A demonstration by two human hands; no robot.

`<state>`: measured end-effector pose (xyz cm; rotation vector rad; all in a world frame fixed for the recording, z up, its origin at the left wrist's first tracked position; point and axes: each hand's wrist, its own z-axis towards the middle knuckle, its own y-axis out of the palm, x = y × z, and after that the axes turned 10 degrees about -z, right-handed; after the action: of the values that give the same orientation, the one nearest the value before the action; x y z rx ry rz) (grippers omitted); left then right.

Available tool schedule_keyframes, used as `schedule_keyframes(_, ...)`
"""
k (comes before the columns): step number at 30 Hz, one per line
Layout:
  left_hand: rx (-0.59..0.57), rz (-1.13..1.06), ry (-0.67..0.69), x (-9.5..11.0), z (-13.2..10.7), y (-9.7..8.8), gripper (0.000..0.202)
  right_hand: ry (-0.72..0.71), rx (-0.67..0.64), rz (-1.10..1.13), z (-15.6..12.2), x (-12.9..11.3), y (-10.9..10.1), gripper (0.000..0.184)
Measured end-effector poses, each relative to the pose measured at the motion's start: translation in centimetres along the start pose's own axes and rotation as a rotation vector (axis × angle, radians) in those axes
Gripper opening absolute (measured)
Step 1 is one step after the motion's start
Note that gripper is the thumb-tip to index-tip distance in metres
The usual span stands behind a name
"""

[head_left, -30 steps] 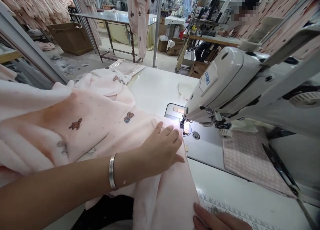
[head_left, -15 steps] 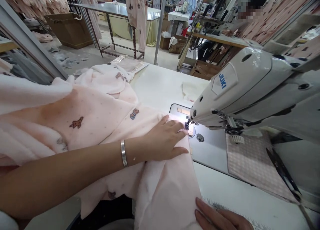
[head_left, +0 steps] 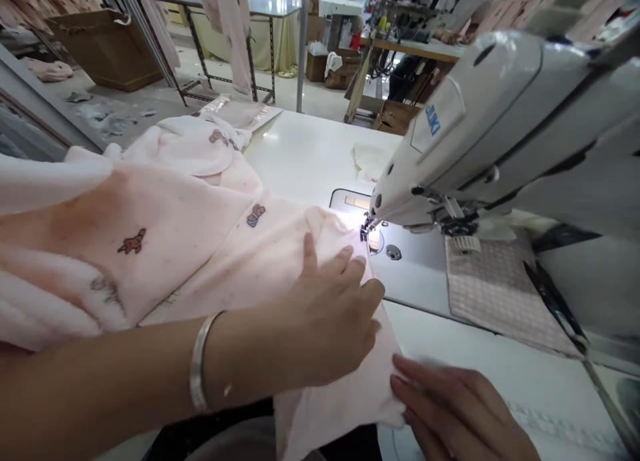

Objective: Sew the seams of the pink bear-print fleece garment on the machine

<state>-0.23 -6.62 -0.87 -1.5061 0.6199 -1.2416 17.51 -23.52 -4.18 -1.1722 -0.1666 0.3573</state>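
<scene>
A pale pink fleece garment (head_left: 190, 214) with small bear prints lies across the white sewing table (head_left: 310, 154), its edge running under the needle (head_left: 366, 231) of a white sewing machine (head_left: 480, 121). My left hand (head_left: 335, 307), a silver bangle on its wrist, lies flat on the fabric just before the needle, fingers stretched out. My right hand (head_left: 450, 407) sits at the lower right. Its fingertips press on the garment's near edge, fingers extended.
A checked pink cloth (head_left: 495, 294) and black scissors (head_left: 553, 297) lie right of the needle plate. A small fabric piece (head_left: 367, 161) rests behind the machine. Beyond are metal tables, cardboard boxes, hanging pink garments and another person's workstation.
My left hand has slid back toward me along the fabric. My right hand has come further into view and moved up onto the garment's near edge. The camera has tilted.
</scene>
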Motion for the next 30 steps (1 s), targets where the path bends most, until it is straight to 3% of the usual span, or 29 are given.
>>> schedule_keyframes(3,-0.002,0.021,-0.056,0.6,-2.0,0.9,0.047,0.044,-0.057,0.01,0.0,0.1,-0.6,0.03)
schedule_keyframes(6,0.003,0.012,-0.057,0.1,-3.2,1.7,0.05,0.025,-0.053,0.035,-0.1,0.3,-0.7,0.032)
schedule_keyframes(14,0.024,0.01,-0.053,0.1,-3.3,1.8,0.049,0.032,-0.019,0.052,-0.1,0.6,-0.6,0.033)
schedule_keyframes(20,0.044,0.037,0.025,-0.4,-3.0,0.8,0.024,-0.005,-0.039,0.008,0.3,1.0,-0.6,0.028)
schedule_keyframes(24,-0.038,0.011,0.075,-0.3,-2.1,-1.0,0.012,-0.024,-0.04,0.01,0.8,1.0,-0.4,0.027)
schedule_keyframes(28,0.012,0.039,0.003,0.5,-1.3,-0.7,0.026,-0.005,-0.03,0.013,1.2,0.9,-0.6,0.025)
schedule_keyframes(30,0.04,0.058,-0.003,0.6,-1.3,0.4,0.046,0.0,-0.031,0.014,1.2,0.9,-0.7,0.024)
